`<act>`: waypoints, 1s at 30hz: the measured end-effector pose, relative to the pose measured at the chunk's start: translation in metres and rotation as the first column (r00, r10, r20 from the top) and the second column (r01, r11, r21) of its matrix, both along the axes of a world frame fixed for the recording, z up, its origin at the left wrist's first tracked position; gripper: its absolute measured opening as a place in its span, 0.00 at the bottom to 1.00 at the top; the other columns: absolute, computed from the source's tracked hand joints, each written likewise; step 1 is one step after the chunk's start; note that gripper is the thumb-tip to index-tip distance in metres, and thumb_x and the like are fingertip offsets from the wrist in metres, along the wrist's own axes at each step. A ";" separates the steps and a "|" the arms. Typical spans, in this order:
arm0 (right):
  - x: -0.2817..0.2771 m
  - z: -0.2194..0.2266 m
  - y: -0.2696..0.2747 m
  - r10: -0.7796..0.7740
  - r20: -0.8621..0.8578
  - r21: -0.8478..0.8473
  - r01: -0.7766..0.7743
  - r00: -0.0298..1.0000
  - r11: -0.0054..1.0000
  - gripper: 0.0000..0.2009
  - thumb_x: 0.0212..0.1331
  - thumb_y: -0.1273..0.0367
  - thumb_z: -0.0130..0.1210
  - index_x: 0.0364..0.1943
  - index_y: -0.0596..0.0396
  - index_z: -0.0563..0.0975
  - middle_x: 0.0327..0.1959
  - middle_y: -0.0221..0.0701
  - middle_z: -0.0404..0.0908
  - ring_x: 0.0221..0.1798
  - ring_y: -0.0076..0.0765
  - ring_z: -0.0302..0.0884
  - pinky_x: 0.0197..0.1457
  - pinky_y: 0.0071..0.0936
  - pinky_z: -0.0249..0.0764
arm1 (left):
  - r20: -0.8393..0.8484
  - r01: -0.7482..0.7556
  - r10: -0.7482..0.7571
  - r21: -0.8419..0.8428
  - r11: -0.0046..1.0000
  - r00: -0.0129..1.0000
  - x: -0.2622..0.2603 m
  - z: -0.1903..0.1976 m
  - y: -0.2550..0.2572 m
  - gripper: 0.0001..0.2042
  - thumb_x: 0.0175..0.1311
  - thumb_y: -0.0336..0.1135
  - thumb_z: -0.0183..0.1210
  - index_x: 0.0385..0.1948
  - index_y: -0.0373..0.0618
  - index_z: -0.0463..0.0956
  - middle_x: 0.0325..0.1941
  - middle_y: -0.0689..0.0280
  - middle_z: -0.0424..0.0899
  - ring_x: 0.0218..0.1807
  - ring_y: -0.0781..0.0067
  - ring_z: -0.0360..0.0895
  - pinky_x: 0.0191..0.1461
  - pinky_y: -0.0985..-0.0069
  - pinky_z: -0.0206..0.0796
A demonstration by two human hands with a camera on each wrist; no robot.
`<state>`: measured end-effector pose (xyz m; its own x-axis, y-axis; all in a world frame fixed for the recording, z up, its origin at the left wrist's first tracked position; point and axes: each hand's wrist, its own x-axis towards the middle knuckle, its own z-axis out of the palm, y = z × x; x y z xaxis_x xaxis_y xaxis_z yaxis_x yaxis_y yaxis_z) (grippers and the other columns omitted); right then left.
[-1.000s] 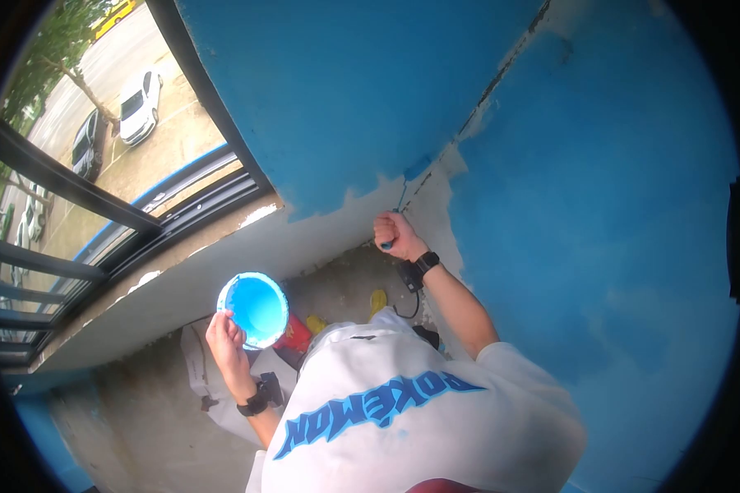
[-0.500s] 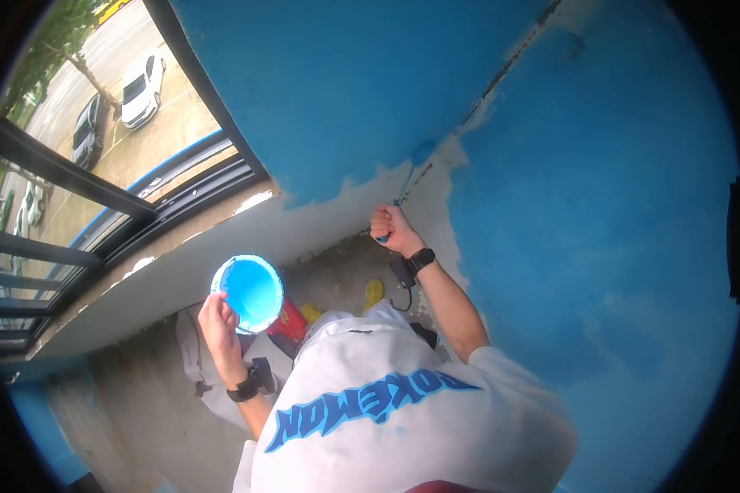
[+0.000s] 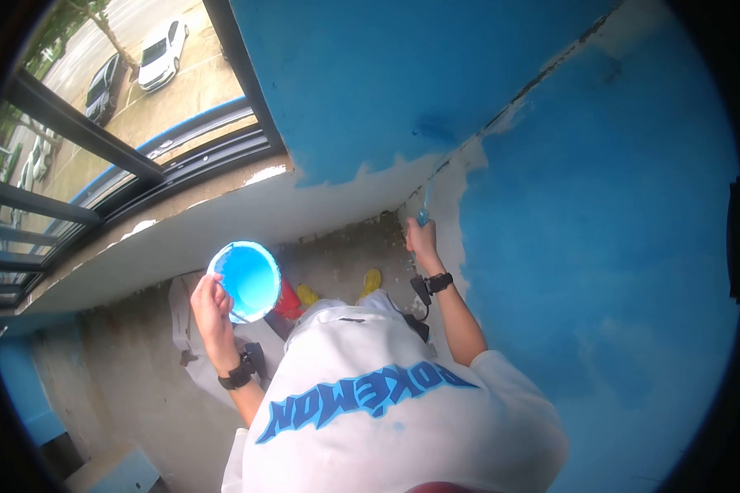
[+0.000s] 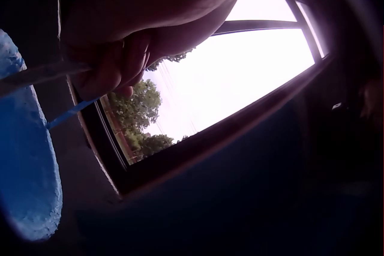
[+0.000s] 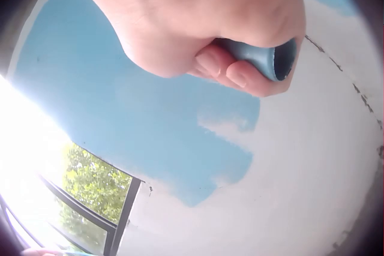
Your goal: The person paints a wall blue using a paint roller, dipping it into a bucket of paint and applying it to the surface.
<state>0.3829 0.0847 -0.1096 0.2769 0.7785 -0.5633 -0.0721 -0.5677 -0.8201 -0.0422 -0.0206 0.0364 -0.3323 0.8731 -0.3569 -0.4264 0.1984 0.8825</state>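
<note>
My left hand [image 3: 212,316] grips the bucket [image 3: 276,283] at its handle, on the window side. Blue paint coats the bucket's inside, and its rim [image 4: 53,172] is crusted in the left wrist view. In my right hand [image 3: 422,240] is a small paint roller, gripped by its blue handle [image 5: 255,59], whose hollow end sticks out below the curled fingers. A thin rod [image 3: 429,187] runs up from that hand toward the wall corner. The roller's head is hard to make out against the blue wall [image 3: 353,90], where a darker patch [image 3: 437,126] shows.
A dark-framed window [image 3: 131,164] with a rough sill is on the left. The right wall [image 3: 592,222] is blue, with a pale unpainted strip [image 3: 446,214] along the cracked corner. Below are yellow shoes [image 3: 371,280], a red object [image 3: 289,302] and a grey-white sheet [image 3: 191,337] on the concrete floor.
My right hand has shifted slightly right and turned, with the roller's handle now pointing up from it. The bucket has drifted left and up in the head view, which has itself shifted.
</note>
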 end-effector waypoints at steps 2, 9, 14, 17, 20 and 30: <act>-0.003 -0.008 0.007 0.052 0.336 0.091 -0.088 0.940 0.992 0.16 0.59 0.65 0.53 0.16 0.57 0.70 0.12 0.37 0.71 0.17 0.43 0.71 0.23 0.37 0.67 | -0.010 -0.012 0.012 -0.009 1.000 1.000 0.000 -0.002 -0.002 0.10 0.72 0.34 0.47 0.33 0.40 0.73 0.15 0.80 0.57 0.14 0.91 0.50 0.18 0.86 0.40; -0.030 -0.079 -0.001 0.162 0.653 -0.062 -0.161 0.740 0.985 0.15 0.56 0.66 0.55 0.25 0.70 0.77 0.28 0.58 0.79 0.36 0.66 0.79 0.40 0.50 0.74 | -0.041 -0.086 0.085 -0.024 0.996 0.996 -0.003 -0.005 -0.005 0.09 0.72 0.35 0.48 0.33 0.41 0.73 0.15 0.80 0.57 0.15 0.91 0.50 0.18 0.85 0.41; -0.030 -0.127 -0.016 0.197 0.621 -0.135 -0.145 0.758 0.980 0.15 0.56 0.66 0.55 0.26 0.71 0.77 0.29 0.59 0.79 0.38 0.65 0.79 0.42 0.51 0.75 | -0.044 -0.098 0.098 -0.010 0.995 0.994 0.001 -0.001 -0.005 0.09 0.72 0.34 0.47 0.33 0.41 0.73 0.15 0.80 0.57 0.15 0.91 0.50 0.18 0.85 0.40; -0.034 -0.102 -0.019 0.112 0.647 -0.069 -0.089 0.755 0.994 0.15 0.56 0.66 0.55 0.26 0.71 0.77 0.28 0.59 0.79 0.38 0.66 0.79 0.41 0.50 0.74 | -0.035 -0.081 0.081 -0.019 0.996 0.996 0.002 0.001 -0.001 0.10 0.72 0.34 0.47 0.33 0.41 0.73 0.15 0.80 0.56 0.15 0.91 0.49 0.18 0.85 0.40; -0.038 -0.045 -0.018 0.168 0.635 -0.091 -0.143 0.754 0.986 0.15 0.57 0.67 0.55 0.26 0.72 0.76 0.28 0.59 0.79 0.38 0.66 0.79 0.42 0.50 0.74 | -0.015 -0.057 0.057 -0.020 0.998 0.998 0.005 0.001 0.002 0.10 0.73 0.34 0.46 0.32 0.41 0.73 0.15 0.80 0.56 0.15 0.91 0.49 0.18 0.85 0.40; -0.044 -0.039 -0.009 0.167 0.631 -0.073 -0.156 0.757 0.985 0.14 0.57 0.67 0.55 0.26 0.70 0.76 0.29 0.59 0.79 0.37 0.67 0.78 0.41 0.52 0.73 | 0.016 -0.024 0.024 -0.012 1.000 1.000 0.012 -0.003 0.003 0.10 0.73 0.34 0.46 0.31 0.41 0.73 0.15 0.80 0.57 0.15 0.91 0.49 0.18 0.86 0.40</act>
